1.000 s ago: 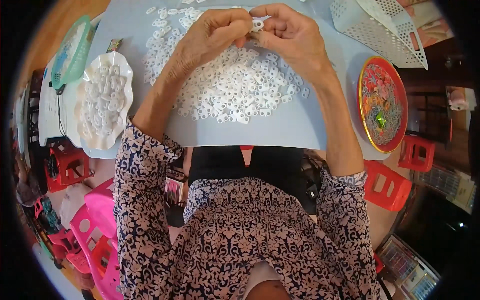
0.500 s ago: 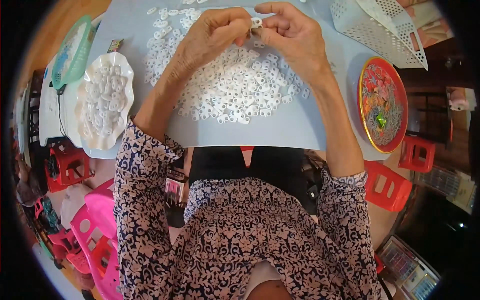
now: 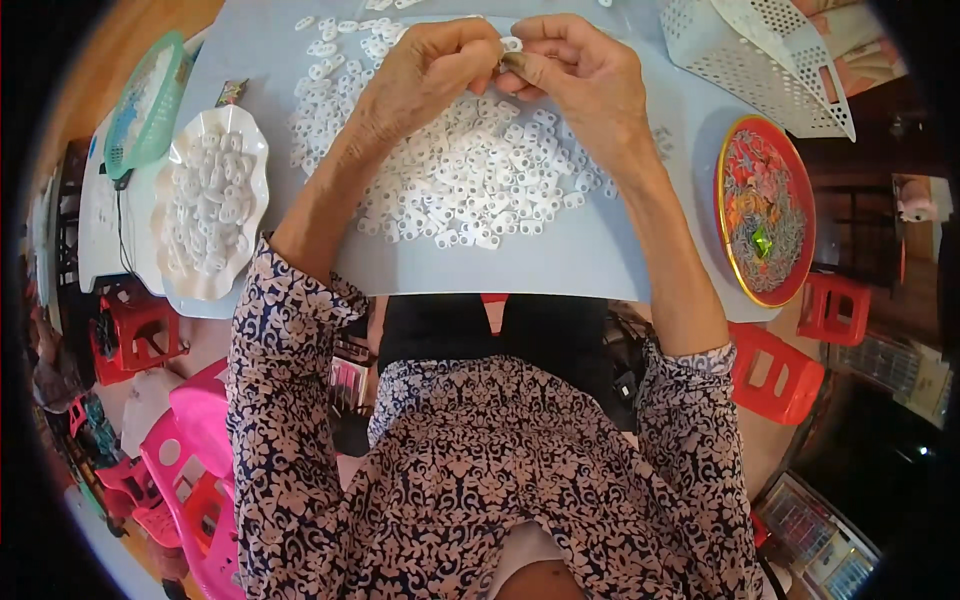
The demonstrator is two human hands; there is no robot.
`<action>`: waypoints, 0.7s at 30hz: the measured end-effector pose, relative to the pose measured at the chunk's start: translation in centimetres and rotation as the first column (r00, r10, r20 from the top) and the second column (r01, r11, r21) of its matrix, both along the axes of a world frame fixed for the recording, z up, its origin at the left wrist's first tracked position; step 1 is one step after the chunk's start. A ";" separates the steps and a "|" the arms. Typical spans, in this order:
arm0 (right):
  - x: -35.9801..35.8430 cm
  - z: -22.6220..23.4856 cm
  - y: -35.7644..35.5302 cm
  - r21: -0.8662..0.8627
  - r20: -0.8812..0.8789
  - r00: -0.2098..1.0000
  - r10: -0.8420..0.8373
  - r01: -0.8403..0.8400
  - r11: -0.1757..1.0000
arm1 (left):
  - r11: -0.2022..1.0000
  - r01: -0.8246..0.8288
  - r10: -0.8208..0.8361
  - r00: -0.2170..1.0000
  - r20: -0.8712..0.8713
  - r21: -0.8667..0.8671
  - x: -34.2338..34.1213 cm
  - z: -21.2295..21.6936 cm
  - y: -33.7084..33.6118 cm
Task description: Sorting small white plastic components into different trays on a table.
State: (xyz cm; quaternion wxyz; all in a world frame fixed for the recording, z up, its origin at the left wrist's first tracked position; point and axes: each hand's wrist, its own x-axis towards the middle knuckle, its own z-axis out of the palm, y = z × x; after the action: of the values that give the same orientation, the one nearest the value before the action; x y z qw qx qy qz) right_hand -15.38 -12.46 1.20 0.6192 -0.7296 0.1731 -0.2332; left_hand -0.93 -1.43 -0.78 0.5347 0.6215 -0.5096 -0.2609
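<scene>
Above a heap of small white plastic pieces with round holes, my two hands meet at the far side of the table. One such white plastic piece shows between their fingertips. My left hand is closed, thumb and forefinger pinching at the left end of that piece. My right hand grips it from the right, thumb pressed against it and the other fingers curled behind. Anything smaller between the fingertips is hidden.
A scalloped white dish of white pieces stands at the left, near a green basket. On the right are a red tray of small metal parts and a perforated white basket. Another person's hand is at top right.
My right hand has turned slightly and its raised forefinger has curled down toward the piece. The thumb now covers more of it. My left hand has barely moved.
</scene>
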 end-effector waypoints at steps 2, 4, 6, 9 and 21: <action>0.0 -0.3 -0.2 0.027 0.028 0.999 0.032 -0.033 0.999 | 1.000 0.000 0.001 1.000 0.010 -0.005 0.0 0.1 -0.1; 0.2 -0.4 -0.2 0.045 0.060 0.997 0.051 -0.054 0.998 | 1.000 -0.005 0.005 1.000 0.021 -0.009 0.0 0.1 0.0; 0.2 -0.4 -0.2 0.063 0.093 0.993 0.068 -0.074 0.995 | 1.000 0.003 -0.001 0.999 0.042 -0.031 0.3 0.1 0.0; 0.2 -0.5 -0.3 -0.015 0.093 0.992 0.085 -0.084 0.996 | 1.000 -0.006 0.006 1.000 0.030 -0.007 0.1 0.6 0.0; 0.4 -1.1 -0.6 -0.214 0.137 0.989 0.054 -0.024 0.976 | 0.999 0.004 -0.005 0.999 -0.040 -0.040 0.2 0.2 0.0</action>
State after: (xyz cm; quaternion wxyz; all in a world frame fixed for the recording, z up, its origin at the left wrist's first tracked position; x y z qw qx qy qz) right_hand -14.95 -13.06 0.07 0.5530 -0.7763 0.0883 -0.2894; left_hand -0.77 -1.42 -0.54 0.5564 0.6043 -0.5054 -0.2642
